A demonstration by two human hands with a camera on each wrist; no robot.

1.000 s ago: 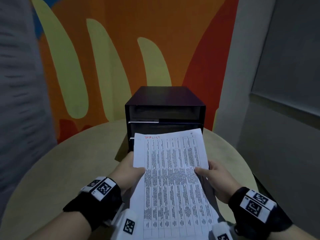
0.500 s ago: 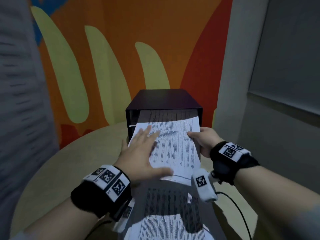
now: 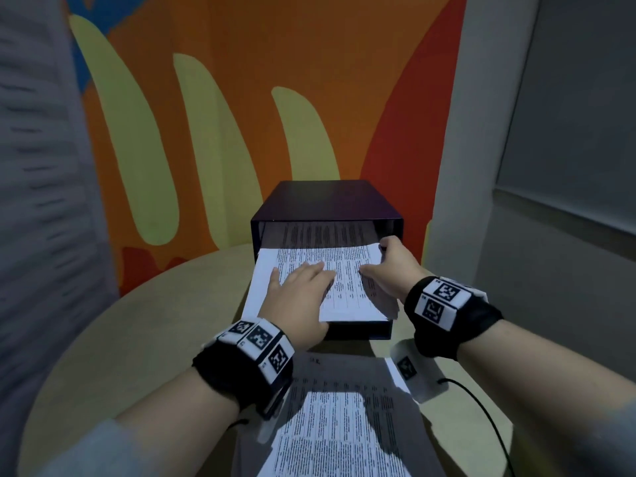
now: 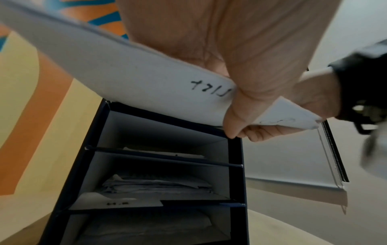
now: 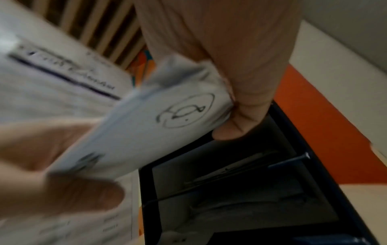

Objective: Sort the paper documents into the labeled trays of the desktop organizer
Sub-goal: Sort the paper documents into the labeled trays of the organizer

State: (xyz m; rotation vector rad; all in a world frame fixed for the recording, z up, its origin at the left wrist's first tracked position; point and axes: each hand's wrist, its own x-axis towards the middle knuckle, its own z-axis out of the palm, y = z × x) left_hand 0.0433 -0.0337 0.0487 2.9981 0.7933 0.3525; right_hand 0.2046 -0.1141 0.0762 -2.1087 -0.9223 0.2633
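Observation:
A black desktop organizer [image 3: 327, 201] stands at the table's far side, its open trays facing me. A printed table sheet [image 3: 347, 287] lies partly inside the top tray, and its near half sticks out. My left hand [image 3: 296, 297] lies on the sheet with straight fingers. In the left wrist view its thumb [image 4: 230, 126] hooks under the sheet [image 4: 125, 79]. My right hand [image 3: 389, 266] pinches the sheet's right edge, shown blurred in the right wrist view [image 5: 236, 129]. The lower trays [image 4: 157, 184] hold papers, and one carries a white label [image 4: 117, 202].
A stack of printed sheets [image 3: 344, 435] lies on the round beige table [image 3: 137, 339] between my forearms. A black cable [image 3: 481, 407] trails over the table at the right. An orange and yellow painted wall stands close behind the organizer.
The sheet, held up in front of the organizer a second ago, now lies in the top tray and has slid further in. Both hands have moved forward with it.

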